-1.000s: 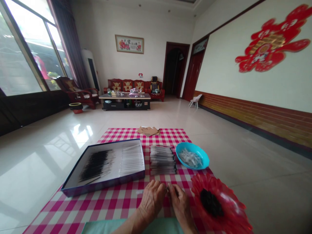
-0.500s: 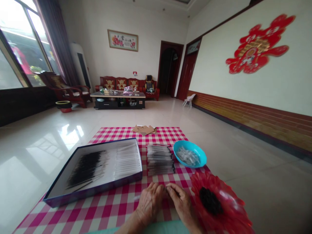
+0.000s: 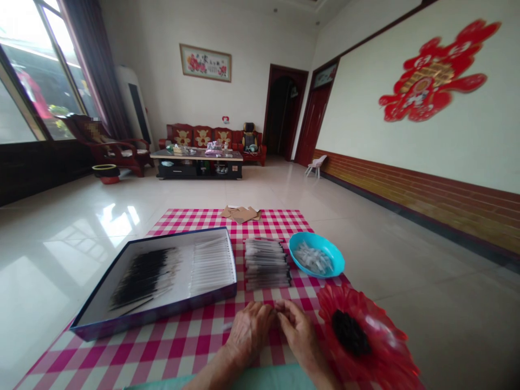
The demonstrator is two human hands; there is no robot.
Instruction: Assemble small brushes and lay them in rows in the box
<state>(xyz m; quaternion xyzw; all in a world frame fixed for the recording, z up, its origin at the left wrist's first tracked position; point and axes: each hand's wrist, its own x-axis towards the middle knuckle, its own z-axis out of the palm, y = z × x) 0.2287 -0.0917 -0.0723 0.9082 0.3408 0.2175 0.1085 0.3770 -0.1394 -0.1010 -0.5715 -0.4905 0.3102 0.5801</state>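
Observation:
My left hand [image 3: 249,333] and my right hand [image 3: 298,336] meet low in the view, fingertips together above a pink-and-white checked cloth [image 3: 195,346]. A thin pale tube end [image 3: 227,326] pokes out past my left hand. Whatever lies between my right fingertips is hidden. Nearest my right hand is a red flower-shaped plate [image 3: 377,346] holding a dark bristle pile [image 3: 348,333]. Ahead stand a stack of thin tubes [image 3: 266,264] and a blue bowl [image 3: 312,238] of small clear pieces. To the left, an open dark-blue box [image 3: 162,313] holds black-tipped brushes [image 3: 142,279] and clear tubes [image 3: 211,265].
A flattened cardboard piece [image 3: 239,214] lies at the cloth's far edge. A green cloth [image 3: 244,383] covers my lap. Glossy floor tiles surround the checked cloth. Farther off stand a low table [image 3: 196,162] and a red sofa [image 3: 203,136].
The whole scene has shifted slightly left and up in view as my head moved. My hands stay together, with their fingers drawn a little closer.

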